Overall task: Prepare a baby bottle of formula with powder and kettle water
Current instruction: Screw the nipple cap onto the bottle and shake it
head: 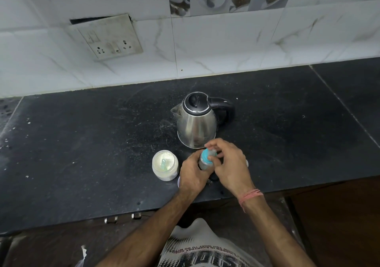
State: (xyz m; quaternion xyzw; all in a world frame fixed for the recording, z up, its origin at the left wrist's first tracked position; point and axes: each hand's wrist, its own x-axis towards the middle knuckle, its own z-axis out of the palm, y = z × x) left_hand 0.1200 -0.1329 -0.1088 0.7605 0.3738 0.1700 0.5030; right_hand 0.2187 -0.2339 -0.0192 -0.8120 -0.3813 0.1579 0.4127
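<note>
A clear baby bottle [204,163] with a turquoise collar [206,156] stands on the black counter [82,143], just in front of the steel kettle [196,122]. My left hand [192,174] wraps around the bottle's body. My right hand [230,164] has its fingers closed on the collar and teat at the top. An open jar of white formula powder [165,165] with a pale green scoop [163,162] in it sits to the left of the bottle. The kettle's lid is closed and its black handle points right.
A white tiled wall with a switch and socket plate [111,38] rises behind the counter. Part of a lid [178,181] shows beneath my left hand. The counter's front edge runs below my wrists, with drawer handles [123,218] under it.
</note>
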